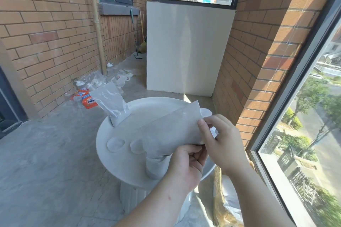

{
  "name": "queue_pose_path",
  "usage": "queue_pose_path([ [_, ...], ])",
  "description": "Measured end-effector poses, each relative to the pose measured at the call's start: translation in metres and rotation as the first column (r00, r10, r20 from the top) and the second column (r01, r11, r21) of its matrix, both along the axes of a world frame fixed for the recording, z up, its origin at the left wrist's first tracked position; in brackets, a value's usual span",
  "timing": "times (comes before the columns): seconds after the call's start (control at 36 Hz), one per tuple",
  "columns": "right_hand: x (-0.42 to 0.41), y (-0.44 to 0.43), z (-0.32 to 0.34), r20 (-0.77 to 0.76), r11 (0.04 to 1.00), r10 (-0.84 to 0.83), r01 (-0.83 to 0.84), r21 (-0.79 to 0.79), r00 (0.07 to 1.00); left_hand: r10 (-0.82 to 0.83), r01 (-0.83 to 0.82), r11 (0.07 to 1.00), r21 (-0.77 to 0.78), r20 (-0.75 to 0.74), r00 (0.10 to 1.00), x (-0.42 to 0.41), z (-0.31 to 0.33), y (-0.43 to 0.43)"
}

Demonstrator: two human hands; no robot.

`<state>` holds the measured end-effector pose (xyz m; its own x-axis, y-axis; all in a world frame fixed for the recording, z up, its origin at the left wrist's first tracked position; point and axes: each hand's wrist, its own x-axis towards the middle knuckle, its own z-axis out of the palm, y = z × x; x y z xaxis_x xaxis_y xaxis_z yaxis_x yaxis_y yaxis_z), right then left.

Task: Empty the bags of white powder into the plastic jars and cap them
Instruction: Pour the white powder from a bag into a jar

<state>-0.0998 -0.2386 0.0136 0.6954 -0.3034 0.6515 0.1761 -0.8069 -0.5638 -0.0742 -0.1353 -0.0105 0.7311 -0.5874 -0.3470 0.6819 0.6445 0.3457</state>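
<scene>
A clear bag of white powder (171, 131) is tilted mouth-down over a clear plastic jar (155, 167) standing near the front of the round white table (140, 114). My left hand (186, 164) grips the bag's lower end by the jar's mouth. My right hand (219, 138) pinches the bag's upper side. A second bag of powder (112, 105) stands upright at the table's back left. Two clear lids (116, 144) (136, 145) lie flat to the left of the jar. Another lid (205, 111) shows behind the tilted bag.
Orange detergent packets (88, 100), bottles and empty bags (118, 79) litter the floor by the left brick wall. A white partition (186, 46) stands behind the table. A large window (306, 134) runs along the right. A yellowish sack (227, 201) sits below the table's right side.
</scene>
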Motion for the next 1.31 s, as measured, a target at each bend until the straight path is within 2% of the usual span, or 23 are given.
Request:
queue_pose_path([
  [0.11,-0.004,-0.008,0.000,-0.013,1.000,0.012,-0.013,-0.011,1.000,-0.004,0.004,1.000,-0.019,0.015,1.000,-0.002,0.002,0.000],
  [0.36,0.003,-0.008,-0.003,0.080,0.990,-0.029,0.040,-0.134,0.996,-0.002,0.002,1.000,0.006,0.031,1.000,-0.001,-0.002,-0.001],
  [1.31,0.014,0.010,-0.002,0.145,0.980,-0.108,0.130,-0.150,0.984,0.054,-0.050,0.997,0.051,-0.079,0.995,0.002,0.001,0.005],
])
